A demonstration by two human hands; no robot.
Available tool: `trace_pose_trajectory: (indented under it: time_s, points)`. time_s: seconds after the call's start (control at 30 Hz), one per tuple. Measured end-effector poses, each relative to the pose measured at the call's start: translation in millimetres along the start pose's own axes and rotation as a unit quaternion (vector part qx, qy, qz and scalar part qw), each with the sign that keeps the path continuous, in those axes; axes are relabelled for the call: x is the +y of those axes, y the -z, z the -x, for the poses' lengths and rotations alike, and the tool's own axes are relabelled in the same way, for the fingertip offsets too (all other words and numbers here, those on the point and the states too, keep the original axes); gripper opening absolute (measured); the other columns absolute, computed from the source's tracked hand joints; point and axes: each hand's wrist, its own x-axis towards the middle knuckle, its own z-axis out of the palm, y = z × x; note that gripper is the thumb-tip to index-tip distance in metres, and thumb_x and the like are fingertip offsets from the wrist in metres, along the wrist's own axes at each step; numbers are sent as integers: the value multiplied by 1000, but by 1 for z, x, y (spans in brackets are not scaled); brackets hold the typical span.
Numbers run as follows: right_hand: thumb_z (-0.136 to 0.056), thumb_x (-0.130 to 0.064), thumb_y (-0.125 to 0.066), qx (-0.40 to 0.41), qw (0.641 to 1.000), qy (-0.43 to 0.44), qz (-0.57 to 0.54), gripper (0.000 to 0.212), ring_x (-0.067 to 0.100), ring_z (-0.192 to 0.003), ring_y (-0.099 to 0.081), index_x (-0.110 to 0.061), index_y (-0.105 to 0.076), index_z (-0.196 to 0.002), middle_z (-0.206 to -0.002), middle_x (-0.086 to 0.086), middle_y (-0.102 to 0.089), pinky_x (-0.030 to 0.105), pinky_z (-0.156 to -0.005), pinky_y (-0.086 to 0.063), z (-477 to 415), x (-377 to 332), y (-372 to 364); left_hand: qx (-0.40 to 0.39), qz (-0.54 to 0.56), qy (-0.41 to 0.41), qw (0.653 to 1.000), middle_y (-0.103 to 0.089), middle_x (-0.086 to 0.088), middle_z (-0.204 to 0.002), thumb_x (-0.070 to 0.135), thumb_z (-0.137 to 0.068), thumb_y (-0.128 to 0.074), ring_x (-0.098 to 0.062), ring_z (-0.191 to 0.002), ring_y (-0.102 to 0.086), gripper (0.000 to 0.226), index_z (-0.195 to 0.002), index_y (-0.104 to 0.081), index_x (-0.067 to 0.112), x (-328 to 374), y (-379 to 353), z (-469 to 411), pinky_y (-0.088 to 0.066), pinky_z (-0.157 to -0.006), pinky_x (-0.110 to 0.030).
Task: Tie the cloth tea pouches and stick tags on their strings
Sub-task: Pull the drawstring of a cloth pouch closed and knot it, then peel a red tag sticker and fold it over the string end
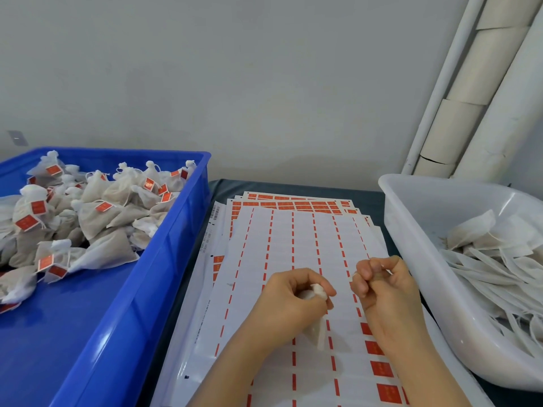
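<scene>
Left hand (289, 301): fingers and thumb curled round the gathered neck of one cloth pouch (318, 333). The neck tuft shows above my thumb and the body hangs below, over the sticker sheets (293, 236).

Right hand (388, 292): just beside the left, fingers curled in, thumb against fingertips. Probably pinching the drawstring, but it is too thin to see, so I cannot tell what this hand has.

Step, as I judge it: cinching the neck; no tag on this pouch yet.

Risks:
- A loose hold on the neck lets it reopen and tea spills onto the sheets.
- If the right-hand pinch slips, the knot ends up slack.
- Pulling too hard could tear the thin cloth or snap the string.
- The top sheet is mostly peeled; red tags (382, 368) remain only near my right wrist, which could brush one and lift or crease it.
- Mixing bins: tagged pouches (97, 207) belong in the blue crate (182, 230); untied pouches (484, 259) are in the white tub (411, 230).
</scene>
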Motion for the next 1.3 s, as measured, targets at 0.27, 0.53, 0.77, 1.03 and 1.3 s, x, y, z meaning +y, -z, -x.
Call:
trace_pose_trajectory:
  time_s: [0.27, 0.53, 0.77, 1.03, 1.3]
  points:
    - [-96, -3, -41, 15, 999, 2, -28, 26, 10, -45, -46, -18, -48, -77, -61, 1, -56, 16, -49, -45, -1, 0, 5, -54, -13, 26, 998, -70, 21, -83, 10, -84, -60, -4, -88, -66, 39, -97, -60, 47, 8, -2, 3, -45, -74, -13]
    - [-86, -23, -53, -38, 999, 26, 19, 11, 10, -51, -55, -15, -61, -89, -89, -1, -72, 18, -56, -53, -3, -6, 13, -136, -19, 54, 989, -71, 11, -109, 41, -90, -55, -14, -107, -63, 17, -104, -65, 46, 13, -3, 1, -48, -85, -17]
    - [-68, -36, -63, -36, 997, 41, 60, 17, 13, -61, -59, -25, -70, -78, -74, -2, -68, 21, -61, -54, 3, -6, 7, -117, 45, 31, 992, -75, 10, -83, 46, -89, -54, -9, -80, -72, 23, -76, -73, 43, 12, -2, 3, -48, -79, -23]
    - [-60, -42, -65, -104, 984, 73, 121, 18, 5, -84, -66, -33, -72, -74, -84, -11, -71, 13, -60, -52, 10, -6, -3, -42, 103, -43, 993, -72, 7, -72, 24, -90, -61, -10, -68, -68, 16, -82, -73, 30, 9, -10, 1, -50, -67, -13]
    - [-75, -43, -60, -29, 956, 85, 280, 12, -4, -77, -62, -40, -63, -86, -87, -21, -67, 5, -51, -44, 5, -17, 7, 19, 139, -30, 990, -73, 6, -72, 37, -75, -67, -5, -66, -67, 12, -69, -75, 29, 9, -8, -3, -48, -62, -9]
